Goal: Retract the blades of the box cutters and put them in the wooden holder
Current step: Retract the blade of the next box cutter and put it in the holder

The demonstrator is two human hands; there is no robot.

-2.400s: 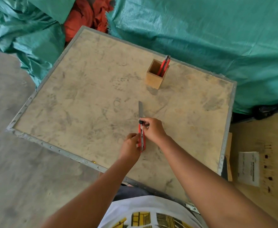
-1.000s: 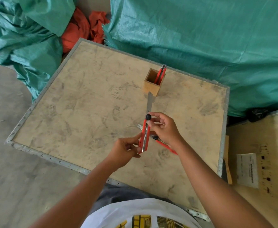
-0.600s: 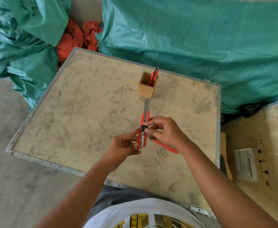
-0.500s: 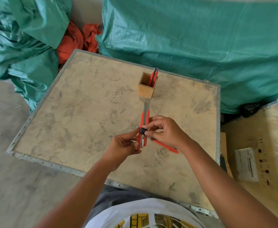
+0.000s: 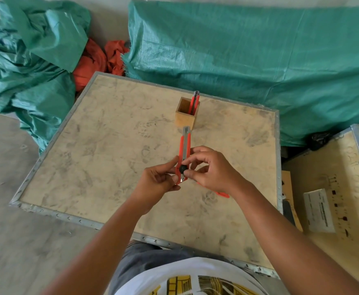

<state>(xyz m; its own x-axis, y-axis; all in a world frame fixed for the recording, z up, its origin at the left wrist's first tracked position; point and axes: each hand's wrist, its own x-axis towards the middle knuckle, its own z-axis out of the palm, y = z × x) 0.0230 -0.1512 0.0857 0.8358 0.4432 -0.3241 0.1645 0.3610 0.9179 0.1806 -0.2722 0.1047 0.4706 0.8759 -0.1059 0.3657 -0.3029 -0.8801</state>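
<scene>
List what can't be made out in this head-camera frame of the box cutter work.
- Third box cutter on the crate top: only its red end shows; the right hand covers the rest, so its blade state is unknown.
- Held box cutter: its lower end is hidden by the left hand.
- Cutter in the wooden holder: its lower part is behind the holder wall.
- Label on the neighbouring crate: print too small to read.

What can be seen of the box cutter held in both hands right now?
The box cutter has a slim red body with a grey metal channel down its middle and a black slider knob near its rear end. Only a short grey tip shows at its front, which points away toward the wooden holder. It is held above the crate top. The left hand pinches its rear end; the right hand's fingertips are at the knob.
</scene>
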